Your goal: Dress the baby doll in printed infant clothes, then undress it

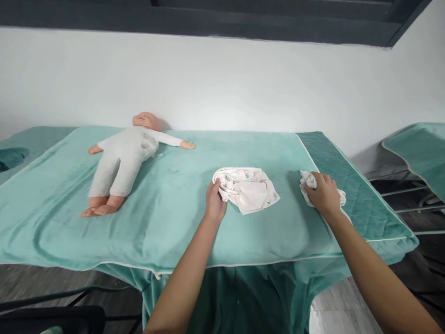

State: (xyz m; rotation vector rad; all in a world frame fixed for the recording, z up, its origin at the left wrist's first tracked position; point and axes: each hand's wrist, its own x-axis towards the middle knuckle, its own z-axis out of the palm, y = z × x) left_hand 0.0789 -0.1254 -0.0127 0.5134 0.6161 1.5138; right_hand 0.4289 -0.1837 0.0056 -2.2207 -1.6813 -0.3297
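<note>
A baby doll point(121, 160) in a pale grey suit lies on its back at the left of a teal blanket point(167, 208) spread over a table. A folded white printed baby garment point(248, 188) lies at the middle right. My left hand point(215, 199) grips the left edge of this garment, fingers closed on the cloth. My right hand point(323, 192) rests further right, closed over a small white bundle of cloth point(308, 181) near the blanket's quilted right side.
A white wall runs behind the table. Another teal-covered surface point(420, 148) stands at the right, and one more point(21, 148) at the far left. Dark floor and a metal frame show below the table's front edge.
</note>
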